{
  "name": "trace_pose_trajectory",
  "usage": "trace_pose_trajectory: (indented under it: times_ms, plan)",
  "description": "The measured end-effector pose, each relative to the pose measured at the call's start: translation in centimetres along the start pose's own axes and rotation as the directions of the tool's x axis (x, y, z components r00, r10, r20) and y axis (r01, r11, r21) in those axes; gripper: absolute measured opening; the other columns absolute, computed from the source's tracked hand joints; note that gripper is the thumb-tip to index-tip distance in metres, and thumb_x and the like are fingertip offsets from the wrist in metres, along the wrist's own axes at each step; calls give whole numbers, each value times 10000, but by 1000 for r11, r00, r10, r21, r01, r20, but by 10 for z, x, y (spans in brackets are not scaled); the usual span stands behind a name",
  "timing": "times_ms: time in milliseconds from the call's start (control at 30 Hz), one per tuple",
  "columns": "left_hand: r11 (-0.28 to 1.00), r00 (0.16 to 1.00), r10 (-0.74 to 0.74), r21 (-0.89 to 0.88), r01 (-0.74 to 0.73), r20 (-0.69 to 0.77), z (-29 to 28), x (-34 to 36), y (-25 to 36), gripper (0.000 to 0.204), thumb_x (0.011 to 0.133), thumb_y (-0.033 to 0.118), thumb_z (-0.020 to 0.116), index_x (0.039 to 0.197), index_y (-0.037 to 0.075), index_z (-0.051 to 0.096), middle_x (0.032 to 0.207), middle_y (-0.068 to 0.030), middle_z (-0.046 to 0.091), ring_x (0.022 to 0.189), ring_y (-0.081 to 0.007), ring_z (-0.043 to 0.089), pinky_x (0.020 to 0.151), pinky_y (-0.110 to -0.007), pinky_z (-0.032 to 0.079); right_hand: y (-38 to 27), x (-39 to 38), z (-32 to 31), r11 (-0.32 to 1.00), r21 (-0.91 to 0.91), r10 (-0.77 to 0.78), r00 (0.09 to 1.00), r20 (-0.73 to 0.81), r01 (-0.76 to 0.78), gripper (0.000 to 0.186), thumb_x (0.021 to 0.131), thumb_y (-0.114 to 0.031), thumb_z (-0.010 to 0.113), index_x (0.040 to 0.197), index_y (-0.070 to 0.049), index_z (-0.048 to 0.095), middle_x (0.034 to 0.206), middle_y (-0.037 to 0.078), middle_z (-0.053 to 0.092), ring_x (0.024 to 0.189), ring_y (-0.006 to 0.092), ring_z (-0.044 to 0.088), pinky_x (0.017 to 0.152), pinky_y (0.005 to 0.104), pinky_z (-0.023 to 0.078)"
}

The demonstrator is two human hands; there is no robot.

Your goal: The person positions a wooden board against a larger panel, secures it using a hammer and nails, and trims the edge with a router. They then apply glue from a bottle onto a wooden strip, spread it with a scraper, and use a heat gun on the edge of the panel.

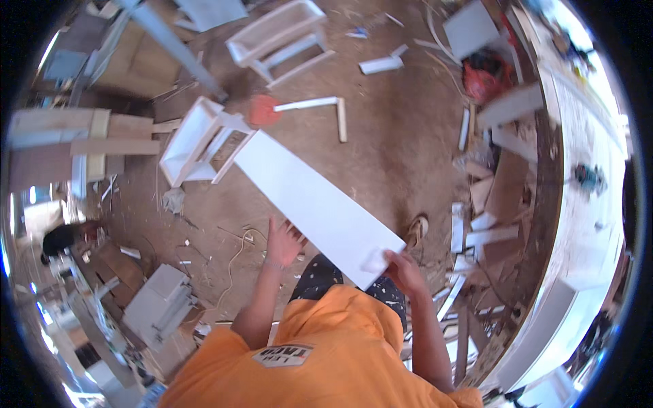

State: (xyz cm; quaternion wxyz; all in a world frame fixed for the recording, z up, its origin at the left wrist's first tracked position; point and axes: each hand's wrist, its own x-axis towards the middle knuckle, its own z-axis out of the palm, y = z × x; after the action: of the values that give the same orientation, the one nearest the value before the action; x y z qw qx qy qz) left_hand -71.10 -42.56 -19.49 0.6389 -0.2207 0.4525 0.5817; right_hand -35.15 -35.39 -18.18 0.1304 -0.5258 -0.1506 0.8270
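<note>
A long white board [313, 200] stretches from just in front of my body toward the far left. My right hand [405, 273] grips its near right corner, with the thumb on top and the other fingers mostly hidden. Beside that thumb, a small pale crumpled-looking patch [373, 260] shows on the board; I cannot tell what it is. My left hand [284, 243] is open, fingers apart, close to the board's left edge; whether it touches the edge is unclear. The board's far end overlaps a white open box-like wooden frame with legs [194, 151] on the ground.
Another white box-like frame [282, 37] stands farther off. An L-shaped wooden piece [340, 119] lies beyond the board, near a red object [264, 109]. Offcuts [491, 236] pile up along the right-hand workbench [578, 224], which bears a teal power tool [589, 178]. A cord [235, 262] trails at left.
</note>
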Motion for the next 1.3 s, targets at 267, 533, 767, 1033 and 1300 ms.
trace_pose_trajectory:
  times_ms: [267,533,767,1033,1300]
  plan:
    - [580,796,470,547,-604,381,166,-14,16,468,995,281,677,1292,-67,576,1214,-109,667,1118,-179,599,998,-352,473,11,-72,-2,529,-841,-446,806,-388,-112,333,988,-247,603,1207,-5,668,1041,250,723,899,406,720,809,528,581]
    - [-223,400,395,508,-832,827,316,-84,9,400,1007,290,662,1196,-63,645,1094,-221,732,1005,-311,703,892,-402,523,-65,-186,18,539,-767,-737,635,-230,349,597,922,-114,648,1487,-153,460,1382,253,582,1211,413,610,1020,469,490]
    - [254,516,423,449,-857,745,429,-90,-124,394,1053,224,594,1263,-108,570,1194,-148,686,1045,-207,644,933,-370,505,-143,-210,31,178,-961,-944,312,-106,212,856,878,-481,752,1560,-138,365,1550,307,377,1449,427,383,1157,519,356]
    - [640,761,-274,702,-312,588,506,-64,-195,683,1058,382,574,1480,-86,312,1367,-238,545,1254,-314,594,991,-414,535,-175,-178,-97,466,-859,-885,127,-448,211,343,819,15,569,1127,-110,655,893,191,691,862,431,671,760,504,536]
    - [606,641,-548,783,-137,537,579,50,-200,721,1033,496,572,1553,53,340,1516,-149,488,1400,-278,479,1175,-411,377,-269,-212,-193,539,-795,-842,142,-521,277,317,890,-251,641,1186,-144,678,924,156,714,911,385,685,801,509,525]
